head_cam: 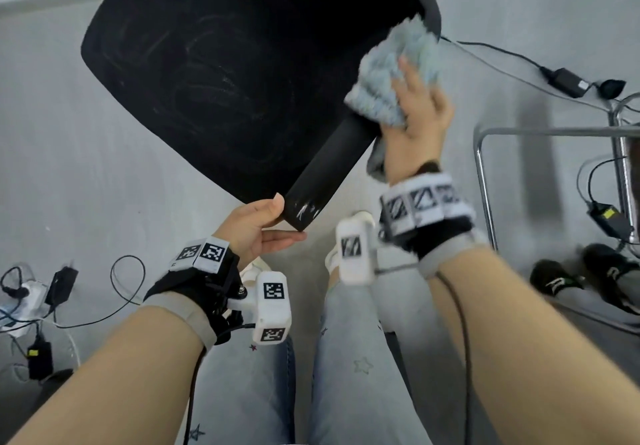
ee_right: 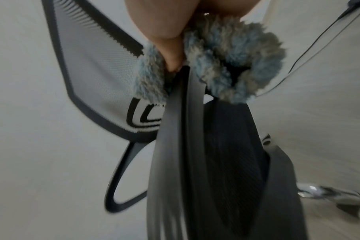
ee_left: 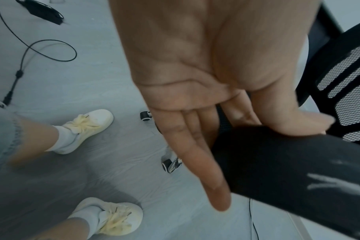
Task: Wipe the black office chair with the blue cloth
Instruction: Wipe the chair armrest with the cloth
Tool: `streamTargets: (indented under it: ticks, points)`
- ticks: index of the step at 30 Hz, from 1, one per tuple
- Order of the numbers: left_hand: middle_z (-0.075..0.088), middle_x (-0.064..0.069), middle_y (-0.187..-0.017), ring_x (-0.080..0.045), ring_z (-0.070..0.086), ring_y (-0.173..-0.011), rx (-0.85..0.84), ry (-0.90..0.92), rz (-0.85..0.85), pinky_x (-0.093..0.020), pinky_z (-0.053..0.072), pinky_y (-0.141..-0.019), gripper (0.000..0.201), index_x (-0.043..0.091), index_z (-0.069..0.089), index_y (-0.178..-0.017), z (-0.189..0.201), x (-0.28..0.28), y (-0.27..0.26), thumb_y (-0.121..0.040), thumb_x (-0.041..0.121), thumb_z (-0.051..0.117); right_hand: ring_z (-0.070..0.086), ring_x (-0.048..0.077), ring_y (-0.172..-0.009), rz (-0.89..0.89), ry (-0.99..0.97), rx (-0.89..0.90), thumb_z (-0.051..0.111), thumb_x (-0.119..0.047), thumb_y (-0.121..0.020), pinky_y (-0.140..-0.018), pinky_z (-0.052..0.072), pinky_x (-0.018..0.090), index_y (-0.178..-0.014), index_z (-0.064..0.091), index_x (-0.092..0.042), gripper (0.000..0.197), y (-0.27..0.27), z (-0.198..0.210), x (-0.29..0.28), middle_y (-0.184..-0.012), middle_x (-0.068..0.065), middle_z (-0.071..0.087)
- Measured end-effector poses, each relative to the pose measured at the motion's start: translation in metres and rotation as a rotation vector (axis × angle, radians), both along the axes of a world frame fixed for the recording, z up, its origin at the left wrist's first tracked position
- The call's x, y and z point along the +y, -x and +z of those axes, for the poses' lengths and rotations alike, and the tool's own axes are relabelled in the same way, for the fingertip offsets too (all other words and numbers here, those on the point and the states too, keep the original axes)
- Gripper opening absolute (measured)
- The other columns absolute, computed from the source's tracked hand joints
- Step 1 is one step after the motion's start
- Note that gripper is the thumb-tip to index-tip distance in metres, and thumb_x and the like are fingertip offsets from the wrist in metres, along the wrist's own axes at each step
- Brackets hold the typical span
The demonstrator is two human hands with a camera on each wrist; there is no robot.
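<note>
- Head view: the black office chair (head_cam: 221, 73) fills the upper middle, its seat carrying pale smear marks. Its armrest (head_cam: 332, 164) runs diagonally from the seat's right edge down toward the person.
- The right hand (head_cam: 417, 115) sits on the upper part of the armrest, fingers curled around the bunched blue cloth (head_cam: 394, 73) and pressing it to the armrest; the cloth lies between palm and armrest, with a fold hanging below the wrist.
- The left hand (head_cam: 258, 226) is at the armrest's near end, which shows white scuffs; the thumb lies on top and the straight fingers lie beneath, cradling the tip.
- Right of the armrest, a power adapter (head_cam: 566, 79) with its cable lies on the grey floor (head_cam: 52, 132).
- Left wrist view: the left hand (ee_left: 187, 73) shows an open palm, fingers (ee_left: 206, 170) straight and pressed together under the armrest (ee_left: 288, 175), thumb resting on its top. A white sneaker (ee_left: 86, 128) stands on the floor left of the armrest.
- Right wrist view: the blue cloth (ee_right: 236, 65) wraps over the top edge of the armrest (ee_right: 181, 146), with the right hand's thumb (ee_right: 166, 32) pinching the cloth against it; the other fingers are hidden by the cloth.
</note>
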State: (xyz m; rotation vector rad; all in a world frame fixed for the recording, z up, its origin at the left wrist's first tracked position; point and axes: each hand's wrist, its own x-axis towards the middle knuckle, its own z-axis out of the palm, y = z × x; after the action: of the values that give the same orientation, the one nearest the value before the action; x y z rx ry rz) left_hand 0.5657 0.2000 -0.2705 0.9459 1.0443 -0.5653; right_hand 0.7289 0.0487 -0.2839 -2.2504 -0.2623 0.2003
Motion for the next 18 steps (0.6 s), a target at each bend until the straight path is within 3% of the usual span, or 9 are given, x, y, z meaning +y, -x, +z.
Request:
streamTargets:
  ticks: [3, 4, 6, 8, 12, 15, 18]
  points:
    - [0.070, -0.004, -0.103, -0.025, 0.073, -0.085, 0.000, -0.007, -0.010, -0.026, 0.057, -0.079, 0.045, 0.015, 0.066, -0.101, 0.000, 0.004, 0.004, -0.072, 0.048, 0.055, 0.023, 0.012, -0.117, -0.071, -0.039, 0.071, 0.046, 0.014, -0.077, -0.097, 0.010, -0.002, -0.124, 0.055, -0.018, 0.057, 0.027, 0.006, 0.004, -0.134, -0.016, 0.036]
    - [0.070, -0.003, -0.104, -0.025, 0.073, -0.087, -0.002, -0.009, -0.018, -0.028, 0.056, -0.081, 0.047, 0.015, 0.066, -0.101, 0.000, 0.006, 0.004, -0.070, 0.048, 0.055, 0.025, 0.009, -0.115, -0.095, -0.049, 0.103, 0.046, 0.013, -0.079, -0.098, 0.012, -0.001, -0.125, 0.054, -0.019, 0.057, 0.020, 0.010, 0.005, -0.133, -0.017, 0.035]
    - [0.073, 0.000, -0.099, -0.025, 0.073, -0.086, -0.010, -0.003, -0.027, -0.027, 0.056, -0.080, 0.044, 0.017, 0.068, -0.098, -0.001, 0.008, 0.004, -0.069, 0.048, 0.056, 0.035, 0.005, -0.117, -0.113, -0.017, 0.091, 0.050, 0.007, -0.082, -0.106, 0.020, 0.008, -0.127, 0.053, -0.021, 0.052, -0.015, 0.010, 0.006, -0.126, -0.015, 0.035]
    - [0.075, 0.003, -0.091, -0.024, 0.074, -0.083, -0.008, 0.001, -0.015, -0.025, 0.057, -0.075, 0.040, 0.018, 0.069, -0.094, 0.000, 0.006, 0.003, -0.070, 0.047, 0.056, 0.034, 0.016, -0.129, -0.095, 0.054, 0.091, 0.052, -0.002, -0.084, -0.114, 0.024, 0.030, -0.129, 0.050, -0.025, 0.050, -0.052, 0.006, 0.007, -0.124, -0.012, 0.033]
    - [0.074, 0.002, -0.092, -0.024, 0.074, -0.083, 0.012, 0.003, 0.033, -0.022, 0.058, -0.072, 0.034, 0.016, 0.068, -0.098, 0.000, -0.004, -0.004, -0.086, 0.042, 0.051, 0.026, 0.018, -0.129, -0.169, 0.048, 0.163, 0.049, -0.012, -0.089, -0.116, 0.018, 0.032, -0.134, 0.043, -0.032, 0.050, -0.047, 0.006, 0.009, -0.144, 0.006, 0.024]
    - [0.069, -0.002, -0.104, -0.024, 0.073, -0.085, 0.027, 0.016, 0.031, -0.021, 0.059, -0.070, 0.042, 0.011, 0.063, -0.112, 0.002, -0.012, -0.013, -0.087, 0.041, 0.051, 0.024, 0.032, -0.131, 0.011, -0.014, 0.007, 0.040, -0.001, -0.080, -0.111, 0.021, 0.044, -0.128, 0.052, -0.022, 0.053, 0.019, 0.003, 0.002, -0.145, 0.006, 0.037]
    - [0.068, -0.004, -0.108, -0.021, 0.074, -0.080, 0.014, 0.028, 0.009, -0.020, 0.058, -0.066, 0.042, 0.011, 0.062, -0.114, 0.004, -0.016, -0.020, -0.088, 0.042, 0.050, 0.024, 0.026, -0.124, 0.287, 0.070, -0.146, 0.040, -0.005, -0.083, -0.101, 0.020, 0.032, -0.118, 0.061, -0.023, 0.045, 0.078, -0.003, -0.017, -0.134, -0.007, 0.047]
